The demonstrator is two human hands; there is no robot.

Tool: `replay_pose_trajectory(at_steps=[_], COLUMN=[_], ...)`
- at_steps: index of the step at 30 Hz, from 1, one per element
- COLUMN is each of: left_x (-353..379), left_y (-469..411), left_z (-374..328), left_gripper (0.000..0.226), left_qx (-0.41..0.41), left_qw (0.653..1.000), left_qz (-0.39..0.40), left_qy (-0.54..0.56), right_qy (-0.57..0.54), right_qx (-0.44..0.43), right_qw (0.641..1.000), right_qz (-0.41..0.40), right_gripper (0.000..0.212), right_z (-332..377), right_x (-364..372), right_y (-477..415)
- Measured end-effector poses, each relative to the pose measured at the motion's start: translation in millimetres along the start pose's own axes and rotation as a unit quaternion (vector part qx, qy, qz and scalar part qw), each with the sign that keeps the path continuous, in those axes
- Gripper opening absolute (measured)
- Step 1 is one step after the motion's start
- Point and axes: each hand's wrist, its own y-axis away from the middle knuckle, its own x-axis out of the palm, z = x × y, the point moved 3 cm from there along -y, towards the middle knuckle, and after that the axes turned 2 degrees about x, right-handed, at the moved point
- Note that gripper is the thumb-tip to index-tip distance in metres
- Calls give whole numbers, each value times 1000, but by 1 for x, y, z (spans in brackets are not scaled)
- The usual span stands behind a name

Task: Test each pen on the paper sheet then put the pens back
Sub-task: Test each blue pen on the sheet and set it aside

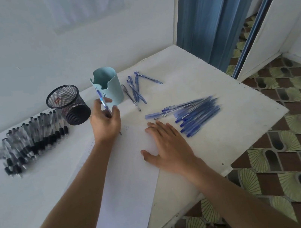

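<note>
The left hand (106, 123) pinches a blue pen (104, 105) upright in its fingers, above the paper (130, 168) and near the teal cup (106, 86). The right hand (167, 146) lies flat and open on the paper. The pen looks light, stiff and smooth; a mid-barrel grip seems best.

Lower end of blue pen (103, 101) hidden behind fingers (114, 110) of left hand (105, 124). Faint marks on paper sheet (126, 168) too small to read. Black pens (29, 139) blurred. Both arms cut off by bottom edge. Worktop (210, 84) cropped at left.
</note>
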Motion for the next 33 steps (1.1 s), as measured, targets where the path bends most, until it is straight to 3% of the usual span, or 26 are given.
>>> replay_pose_trajectory(at_steps=[8, 13, 19, 26, 33], left_x=[3, 4, 11, 56, 91], left_y=[-1, -5, -9, -31, -66], left_z=[-10, -17, -28, -45, -53], left_gripper=[25, 39, 28, 21, 29], left_qx=[38, 6, -25, -45, -29], left_qw=[997, 991, 983, 937, 916], left_qz=[34, 111, 156, 267, 244], left_qy=[-58, -74, -88, -223, -315], right_qy=[8, 25, 58, 53, 54], right_qx=[-2, -7, -20, -21, -20], right_qw=[999, 998, 997, 998, 998], right_qz=[38, 57, 53, 35, 31], right_gripper=[75, 77, 89, 82, 80], right_z=[-1, -5, -14, -15, -16], right_x=[-2, -5, -9, -5, -3], right_y=[2, 4, 11, 11, 11])
